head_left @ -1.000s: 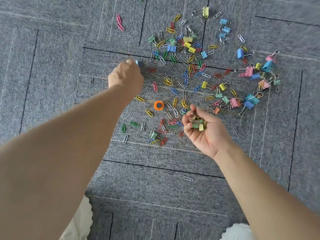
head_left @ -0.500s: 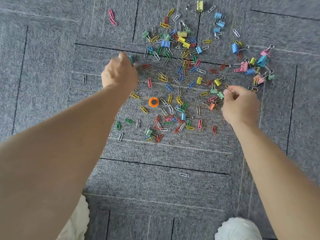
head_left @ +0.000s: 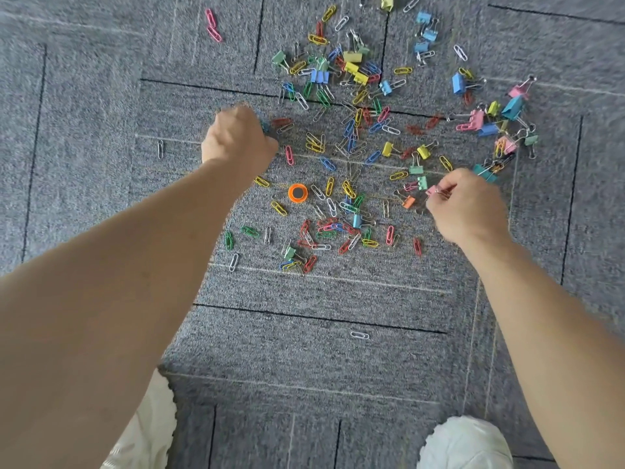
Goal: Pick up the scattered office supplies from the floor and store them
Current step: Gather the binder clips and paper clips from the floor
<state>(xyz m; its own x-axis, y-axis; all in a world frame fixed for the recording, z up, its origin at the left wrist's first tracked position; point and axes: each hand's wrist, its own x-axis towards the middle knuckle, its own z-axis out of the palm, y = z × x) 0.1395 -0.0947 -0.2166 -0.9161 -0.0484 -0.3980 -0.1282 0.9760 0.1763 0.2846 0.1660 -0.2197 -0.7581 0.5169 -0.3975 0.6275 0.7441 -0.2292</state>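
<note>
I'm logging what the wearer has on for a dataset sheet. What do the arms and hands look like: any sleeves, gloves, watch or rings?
Both forearms are bare with no sleeves in view. The left hand and right hand wear no gloves, and no watch, ring or bracelet shows.
</note>
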